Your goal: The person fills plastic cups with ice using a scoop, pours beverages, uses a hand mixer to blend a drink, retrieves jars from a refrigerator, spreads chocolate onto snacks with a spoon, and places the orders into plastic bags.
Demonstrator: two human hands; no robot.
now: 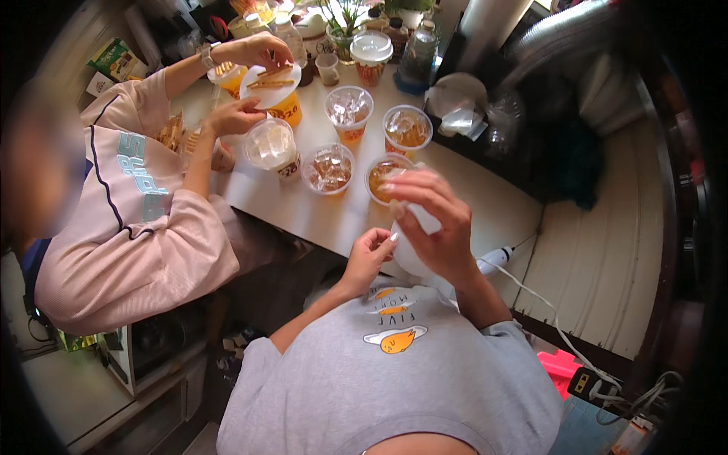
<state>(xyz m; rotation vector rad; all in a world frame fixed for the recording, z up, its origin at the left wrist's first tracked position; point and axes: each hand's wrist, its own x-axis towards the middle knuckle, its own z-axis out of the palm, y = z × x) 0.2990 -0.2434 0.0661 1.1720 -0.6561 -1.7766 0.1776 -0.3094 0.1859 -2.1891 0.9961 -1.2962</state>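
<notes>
My left hand [369, 256] pinches the edge of a white round disc [414, 254] in front of my shirt, close to the table's near edge. Whether it is a lid or a plate I cannot tell. My right hand [436, 220] is raised above the disc, its fingers curved and thumb apart, nothing visible between them. Its fingertips overlap the view of a clear cup [381, 182] of amber drink. Beside that stands another iced cup [328, 170] with amber liquid. Farther back are an iced cup [408, 129] and a paler one [349, 110].
At the left a person [144, 189] holds a white disc [262, 89] with brown sticks over an orange cup [287, 112]. Another ice-filled cup [271, 144] stands nearby. Bottles [419, 53] and a lidded cup [371, 57] line the back. A corded white device [494, 259] lies right.
</notes>
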